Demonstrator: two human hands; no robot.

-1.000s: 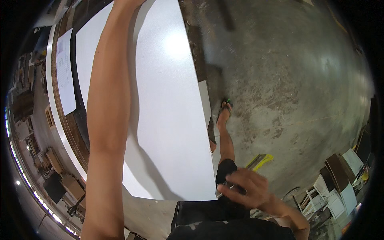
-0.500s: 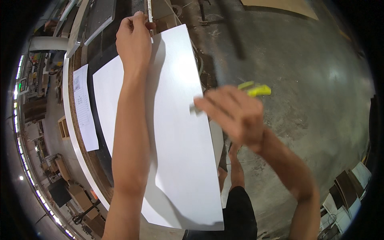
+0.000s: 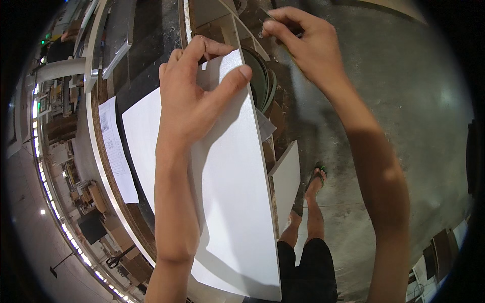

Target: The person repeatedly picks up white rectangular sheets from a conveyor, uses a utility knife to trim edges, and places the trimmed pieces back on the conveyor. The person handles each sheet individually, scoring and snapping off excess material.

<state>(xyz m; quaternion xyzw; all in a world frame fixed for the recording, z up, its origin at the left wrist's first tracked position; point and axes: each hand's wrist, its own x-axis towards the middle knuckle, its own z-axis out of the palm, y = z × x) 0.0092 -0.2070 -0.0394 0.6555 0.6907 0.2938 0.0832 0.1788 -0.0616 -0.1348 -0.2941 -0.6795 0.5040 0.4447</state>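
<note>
A long white board (image 3: 230, 166) lies on the workbench, with its narrower far end under my left hand (image 3: 194, 96). The fingers of that hand are spread, the thumb stretched toward the board's right edge and the index finger along its far edge. Past the board's far right corner, my right hand (image 3: 308, 45) is raised in a pinch. It grips a thin tool (image 3: 267, 13) with a dark, narrow tip beyond the fingertips; a yellow-green sliver shows along the palm. Most of this tool is hidden by the hand.
A printed sheet (image 3: 117, 151) lies left of the board. Dark panels (image 3: 118, 55) with light edges rest on the far left. Below the right edge are a round green coil (image 3: 262, 83) and a leaning white offcut (image 3: 287, 174). My legs (image 3: 314, 212) stand beside the bench.
My right hand has moved from the board's right edge away to the far side. My left hand has come nearer and spread over the board's far end.
</note>
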